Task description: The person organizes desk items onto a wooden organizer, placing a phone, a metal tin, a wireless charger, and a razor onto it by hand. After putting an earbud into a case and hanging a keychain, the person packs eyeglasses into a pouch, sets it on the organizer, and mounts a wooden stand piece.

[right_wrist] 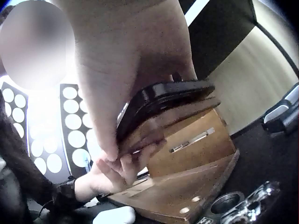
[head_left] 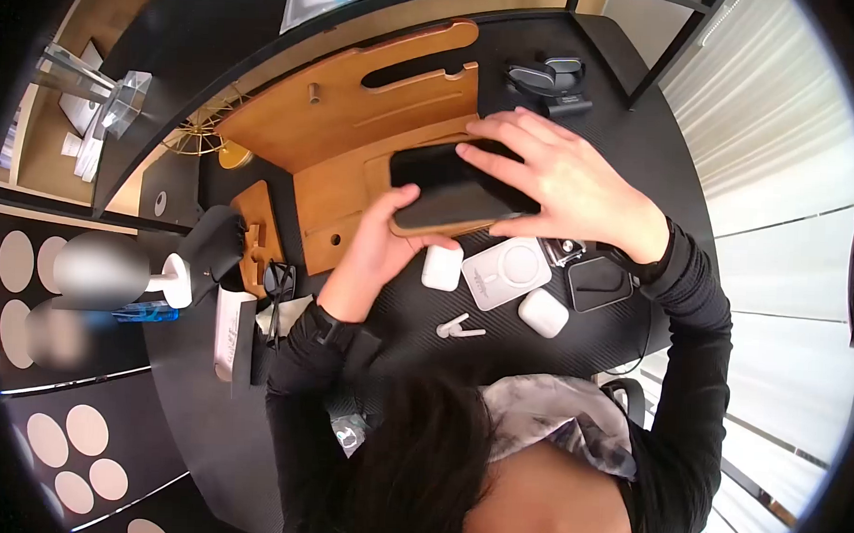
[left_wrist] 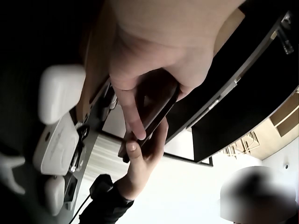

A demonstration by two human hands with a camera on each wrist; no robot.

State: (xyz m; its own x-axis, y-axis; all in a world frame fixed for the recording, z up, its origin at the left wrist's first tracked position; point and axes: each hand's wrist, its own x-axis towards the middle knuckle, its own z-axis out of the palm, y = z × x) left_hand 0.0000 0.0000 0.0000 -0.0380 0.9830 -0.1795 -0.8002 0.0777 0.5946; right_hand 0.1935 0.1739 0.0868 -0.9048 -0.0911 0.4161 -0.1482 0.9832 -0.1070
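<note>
My left hand grips a brown wooden slab by its near end, thumb on top and fingers beneath. On the slab lies a smartphone with a dark screen. From the other side my right hand holds the phone, its thumb at the near edge and its fingers reaching over the screen to the far edge. In the right wrist view the phone sits right above the slab, at a slight tilt. Behind both stands a wooden desk organizer with a slotted upright back, partly hidden by the hands.
Close in front lie a white earbuds case, a white magnetic power bank, another white case, loose earbuds and a black square pad. Dark folded gear sits at the back right; glasses lie left.
</note>
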